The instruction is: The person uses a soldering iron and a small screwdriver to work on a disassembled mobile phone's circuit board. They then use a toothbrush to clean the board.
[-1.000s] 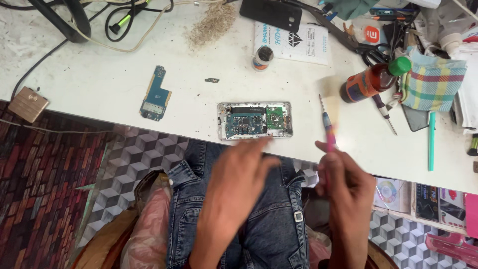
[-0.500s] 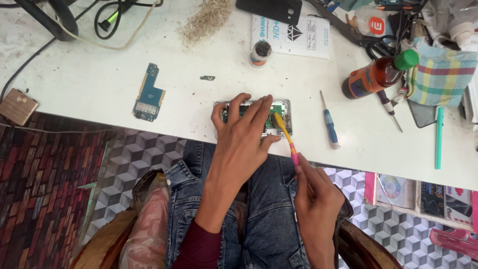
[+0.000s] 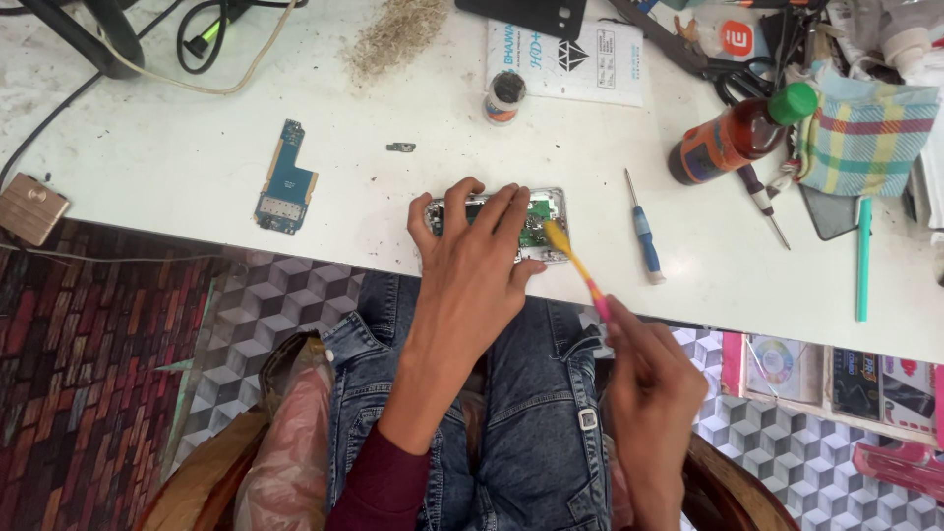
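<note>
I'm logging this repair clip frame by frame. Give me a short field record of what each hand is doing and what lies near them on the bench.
left hand: pressed flat over the opened phone, fingers spread
right hand: grip on a yellow and pink brush, tip at the phone's green board
right of phone: blue-handled screwdriver, lying free
left of phone: loose blue circuit board
far right: brown bottle with green cap, on its side
surface: white table

I see a white table carrying an opened phone at its near edge, blue circuit board, screwdriver, bottle.
</note>
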